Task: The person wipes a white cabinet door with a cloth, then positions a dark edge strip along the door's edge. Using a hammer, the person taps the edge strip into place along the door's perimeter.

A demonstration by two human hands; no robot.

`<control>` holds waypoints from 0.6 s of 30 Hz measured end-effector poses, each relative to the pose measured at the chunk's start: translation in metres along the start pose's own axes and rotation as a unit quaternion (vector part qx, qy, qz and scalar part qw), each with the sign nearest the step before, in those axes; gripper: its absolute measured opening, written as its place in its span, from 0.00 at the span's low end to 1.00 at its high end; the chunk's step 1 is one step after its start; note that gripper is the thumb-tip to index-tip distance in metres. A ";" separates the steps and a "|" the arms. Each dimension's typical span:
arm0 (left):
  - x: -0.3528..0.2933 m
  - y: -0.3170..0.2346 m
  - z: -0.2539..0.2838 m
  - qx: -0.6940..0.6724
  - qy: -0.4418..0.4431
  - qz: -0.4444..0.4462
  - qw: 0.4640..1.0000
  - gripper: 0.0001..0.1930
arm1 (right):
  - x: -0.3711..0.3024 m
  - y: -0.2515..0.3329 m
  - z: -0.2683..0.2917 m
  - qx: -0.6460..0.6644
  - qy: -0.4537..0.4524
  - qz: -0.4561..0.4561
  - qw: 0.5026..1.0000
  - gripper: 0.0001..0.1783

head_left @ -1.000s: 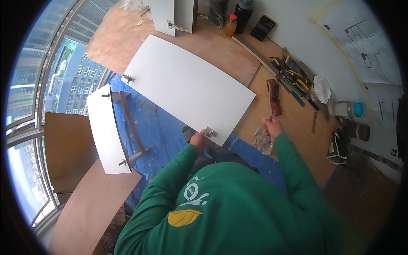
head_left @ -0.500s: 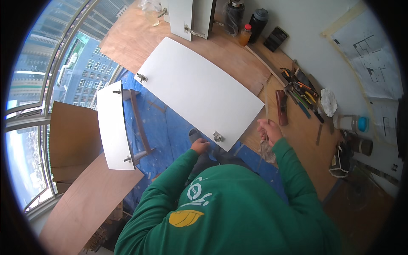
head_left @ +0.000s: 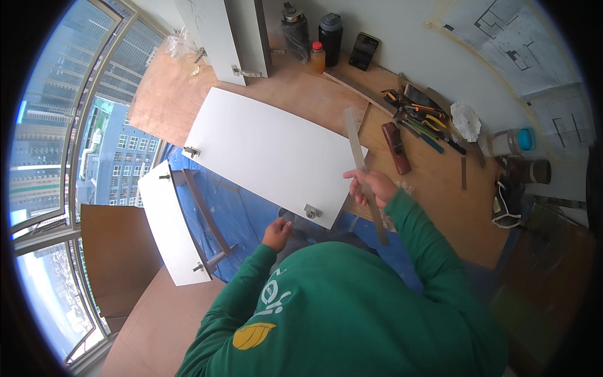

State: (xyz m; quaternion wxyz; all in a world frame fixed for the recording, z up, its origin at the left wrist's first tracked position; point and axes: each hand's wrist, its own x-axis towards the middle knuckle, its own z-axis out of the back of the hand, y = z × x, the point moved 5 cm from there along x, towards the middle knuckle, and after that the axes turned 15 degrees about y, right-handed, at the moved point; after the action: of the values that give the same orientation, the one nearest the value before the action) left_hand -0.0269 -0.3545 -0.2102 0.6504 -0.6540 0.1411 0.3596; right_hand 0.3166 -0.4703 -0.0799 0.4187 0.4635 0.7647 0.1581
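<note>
A large white cabinet door panel (head_left: pixel 270 151) lies flat on the floor with a metal hinge (head_left: pixel 312 211) at its near corner and another hinge (head_left: pixel 191 151) at its left corner. My right hand (head_left: pixel 372 186) grips a long grey metal ruler (head_left: pixel 356 147) that slants up over the panel's right edge. Just below the near hinge, my left hand (head_left: pixel 277 234) hovers with its fingers loosely curled and nothing in it. My green sleeves and back fill the lower middle of the view.
A second white panel (head_left: pixel 168 223) lies to the left on a blue sheet (head_left: pixel 242 213), beside a brown bar. Hand tools (head_left: pixel 422 119), a brown case (head_left: pixel 397 147), bottles (head_left: pixel 319 38) and a phone lie along the far wall. Floor-to-ceiling windows stand at left.
My right hand has lifted from the floor by the brown case and now holds the long ruler over the panel's edge. My left hand has come off the near hinge.
</note>
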 end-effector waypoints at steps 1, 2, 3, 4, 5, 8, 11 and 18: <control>-0.001 -0.023 0.003 -0.001 -0.007 -0.038 0.999 0.11 | -0.003 0.001 -0.003 0.006 -0.002 0.009 1.000 0.33; -0.002 -0.047 0.004 -0.003 -0.011 -0.075 0.997 0.11 | -0.006 0.001 -0.004 0.013 -0.004 0.022 1.000 0.34; -0.003 -0.069 0.008 -0.006 -0.014 -0.112 0.994 0.11 | -0.009 0.000 -0.005 0.021 -0.007 0.036 0.999 0.35; -0.003 -0.085 0.013 0.010 -0.004 -0.104 0.995 0.11 | -0.012 0.000 -0.008 0.028 -0.009 0.050 0.998 0.37; -0.001 -0.099 0.018 0.025 0.007 -0.095 0.995 0.11 | -0.014 -0.003 -0.008 0.027 -0.030 0.057 0.998 0.38; 0.009 -0.133 0.034 0.085 0.033 -0.095 0.991 0.11 | -0.022 -0.017 -0.007 0.031 -0.108 0.075 0.991 0.39; 0.033 -0.147 0.052 0.142 0.077 -0.144 0.976 0.11 | -0.024 -0.051 0.001 0.069 -0.202 0.085 0.973 0.39; 0.098 -0.164 0.071 0.217 0.237 -0.199 0.926 0.14 | -0.029 -0.144 -0.015 0.177 -0.389 0.154 0.891 0.35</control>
State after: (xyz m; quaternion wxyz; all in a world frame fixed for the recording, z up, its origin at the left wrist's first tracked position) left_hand 0.1283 -0.2403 -0.1438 0.7824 -0.5775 0.2326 0.0173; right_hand 0.2282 -0.5678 -0.1476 0.5641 0.6664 0.4750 -0.1103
